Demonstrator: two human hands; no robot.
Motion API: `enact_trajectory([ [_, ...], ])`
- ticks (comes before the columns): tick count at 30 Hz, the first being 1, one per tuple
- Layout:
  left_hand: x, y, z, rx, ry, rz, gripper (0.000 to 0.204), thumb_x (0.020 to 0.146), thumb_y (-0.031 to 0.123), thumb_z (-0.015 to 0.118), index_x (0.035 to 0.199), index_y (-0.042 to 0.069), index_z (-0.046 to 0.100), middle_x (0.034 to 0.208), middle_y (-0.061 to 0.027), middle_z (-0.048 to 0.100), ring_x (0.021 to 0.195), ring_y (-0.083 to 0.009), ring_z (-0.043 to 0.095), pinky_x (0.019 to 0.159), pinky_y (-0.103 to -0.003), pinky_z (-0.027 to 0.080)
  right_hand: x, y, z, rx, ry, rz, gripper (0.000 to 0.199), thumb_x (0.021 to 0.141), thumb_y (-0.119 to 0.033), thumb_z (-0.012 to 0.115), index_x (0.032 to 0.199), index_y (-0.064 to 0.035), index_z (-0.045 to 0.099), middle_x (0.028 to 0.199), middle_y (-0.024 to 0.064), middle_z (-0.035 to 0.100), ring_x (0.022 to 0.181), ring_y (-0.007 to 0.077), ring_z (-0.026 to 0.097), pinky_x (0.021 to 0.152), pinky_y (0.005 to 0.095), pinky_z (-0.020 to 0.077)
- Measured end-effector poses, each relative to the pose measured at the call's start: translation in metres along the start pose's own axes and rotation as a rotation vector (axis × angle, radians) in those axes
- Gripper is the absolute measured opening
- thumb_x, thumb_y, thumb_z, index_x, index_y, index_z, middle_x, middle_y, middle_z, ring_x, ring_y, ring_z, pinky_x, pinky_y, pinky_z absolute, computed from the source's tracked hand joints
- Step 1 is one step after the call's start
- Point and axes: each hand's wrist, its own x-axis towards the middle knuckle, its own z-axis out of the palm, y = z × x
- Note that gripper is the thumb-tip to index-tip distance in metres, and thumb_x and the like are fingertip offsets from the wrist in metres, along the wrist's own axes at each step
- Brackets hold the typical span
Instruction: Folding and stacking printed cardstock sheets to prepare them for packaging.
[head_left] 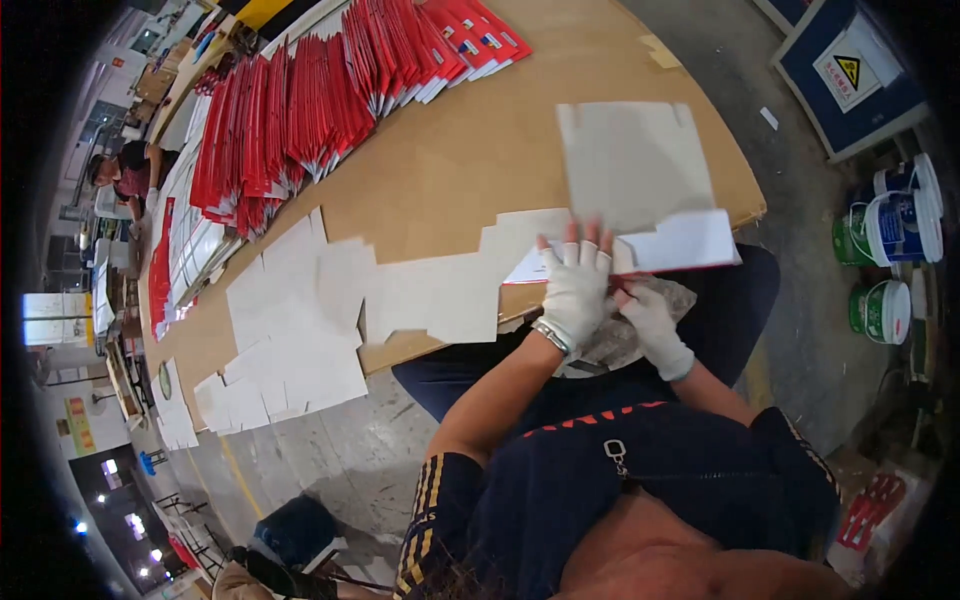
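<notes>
My left hand (575, 295), in a white glove with bare fingertips, lies flat with fingers stretched over a folded white card with a red underside (690, 243). Behind it, a larger grey-white card panel (635, 165) stands up or lies back, slightly blurred. My right hand (650, 325), gloved the same way, is closed beside the left one at the card's near edge. Its fingertips are partly hidden, so what it pinches does not show. Crumpled clear plastic (610, 345) lies on my lap beneath both hands.
Flat, unfolded white card blanks (300, 310) spread leftward over the brown cardboard-topped table (440, 180). Rows of red folded card sleeves (310, 100) stand along its far left. Paint-style buckets (890, 230) and a blue board (850, 75) are at right. A co-worker (130, 175) works at far left.
</notes>
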Motion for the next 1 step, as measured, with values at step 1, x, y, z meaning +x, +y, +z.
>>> enact_trajectory([
  [1,0.0003,0.009,0.0065,0.113,-0.009,0.105,0.089,0.072,0.035,0.07,0.144,0.004,0.028,0.152,-0.0159,0.022,0.141,-0.0401,0.015,0.106,-0.068,0.01,0.0065,-0.0091,0.0005,-0.228,0.063,0.167,0.042,0.088,-0.029,0.064,0.118,-0.0006,0.059,0.098,0.0027,0.061,0.093,0.0086,0.052,0.087,0.0236,0.0408],
])
